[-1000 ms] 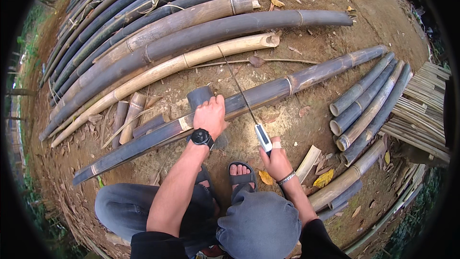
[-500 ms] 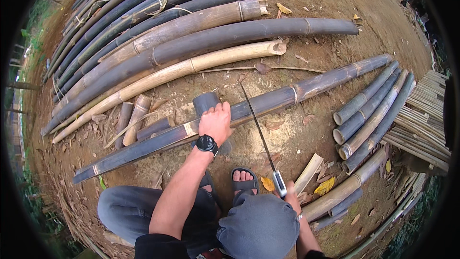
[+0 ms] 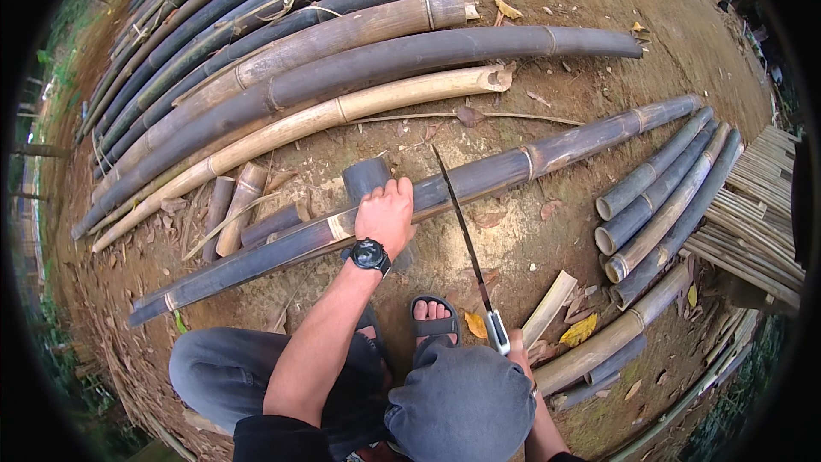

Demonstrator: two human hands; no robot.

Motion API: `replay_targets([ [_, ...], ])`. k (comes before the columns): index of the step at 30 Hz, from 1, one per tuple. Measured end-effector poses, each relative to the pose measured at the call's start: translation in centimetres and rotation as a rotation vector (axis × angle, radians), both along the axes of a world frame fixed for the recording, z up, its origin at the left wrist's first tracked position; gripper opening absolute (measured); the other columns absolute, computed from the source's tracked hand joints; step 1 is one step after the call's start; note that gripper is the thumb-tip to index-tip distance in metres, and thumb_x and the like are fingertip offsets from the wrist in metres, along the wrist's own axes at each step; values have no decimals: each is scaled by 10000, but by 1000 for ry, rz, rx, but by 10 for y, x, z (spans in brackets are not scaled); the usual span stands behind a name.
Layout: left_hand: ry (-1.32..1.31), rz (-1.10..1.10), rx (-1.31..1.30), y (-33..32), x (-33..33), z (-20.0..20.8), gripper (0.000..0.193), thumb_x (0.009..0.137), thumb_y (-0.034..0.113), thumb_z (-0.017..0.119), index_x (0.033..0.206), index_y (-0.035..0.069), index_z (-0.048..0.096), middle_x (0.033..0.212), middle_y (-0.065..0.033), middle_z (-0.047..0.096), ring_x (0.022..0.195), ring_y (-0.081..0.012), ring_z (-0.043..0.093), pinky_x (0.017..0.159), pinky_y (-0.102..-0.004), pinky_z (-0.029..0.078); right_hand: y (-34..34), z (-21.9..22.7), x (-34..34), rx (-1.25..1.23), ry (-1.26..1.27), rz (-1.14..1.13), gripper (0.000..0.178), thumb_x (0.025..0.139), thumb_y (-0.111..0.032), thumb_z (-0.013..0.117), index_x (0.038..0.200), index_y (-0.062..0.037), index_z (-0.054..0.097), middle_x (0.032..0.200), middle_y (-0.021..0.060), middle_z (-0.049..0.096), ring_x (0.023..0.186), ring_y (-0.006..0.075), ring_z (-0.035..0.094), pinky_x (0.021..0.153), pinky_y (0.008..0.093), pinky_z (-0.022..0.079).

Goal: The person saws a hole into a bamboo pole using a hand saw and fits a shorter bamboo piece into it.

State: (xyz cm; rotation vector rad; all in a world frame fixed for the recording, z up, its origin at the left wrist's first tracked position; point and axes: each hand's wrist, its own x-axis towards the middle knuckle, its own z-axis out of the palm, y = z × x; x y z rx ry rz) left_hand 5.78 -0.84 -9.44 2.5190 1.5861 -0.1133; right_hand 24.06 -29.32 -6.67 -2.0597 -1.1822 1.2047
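My left hand (image 3: pixel 386 216) is clamped over the dark bamboo pole (image 3: pixel 492 175), which runs slantwise from the lower left of the frame to the upper right. My right hand (image 3: pixel 518 351), well apart from the left and partly hidden behind my knee (image 3: pixel 459 402), is closed around the pale handle (image 3: pixel 497 332) of a handsaw, right of the lower centre. Its long, thin blade (image 3: pixel 462 227) crosses the pole just right of my left hand, the tip reaching past the far edge; I cannot tell how deep the teeth sit. Near the centre, the pole lies across a short, thick bamboo piece (image 3: pixel 365 177). I wear a black wristwatch (image 3: pixel 369 255) on my left wrist and a strapped sandal (image 3: pixel 436 319) at the lower centre. Long bamboo poles (image 3: pixel 368 66) fill the upper left, a pale one (image 3: pixel 342 109) nearest me. Cut bamboo lengths (image 3: pixel 654 192) lie side by side at the right, beside a stack of slats (image 3: pixel 757 197), and a yellow leaf (image 3: pixel 579 330) rests at the lower right
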Motion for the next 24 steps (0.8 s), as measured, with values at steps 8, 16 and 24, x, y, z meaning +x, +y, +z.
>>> replay_targets([
  [8, -8, 15, -48, 4, -7, 3, 544, 634, 192, 868, 1014, 50, 505, 978, -129, 647, 934, -296, 685, 812, -390, 557, 36, -13, 7, 61, -54, 92, 397, 939, -229, 678, 1120, 8, 416, 777, 313, 647, 773, 529, 645, 625, 536, 523],
  [16, -28, 12, -35, 3, -1, -4, 556, 624, 209, 881, 1005, 50, 509, 982, -134, 646, 951, -311, 679, 833, -400, 549, 108, -12, 1, 115, -134, 131, 380, 959, -244, 647, 1069, 40, 420, 747, 307, 640, 710, 516, 641, 566, 542, 503],
  [24, -23, -8, 33, -1, -4, -7, 475, 636, 149, 832, 978, 59, 515, 916, -115, 650, 878, -282, 695, 784, -372, 561, -1, -11, 5, -5, 29, 14, 411, 945, -251, 661, 1144, 17, 420, 812, 337, 636, 842, 534, 637, 675, 560, 504],
])
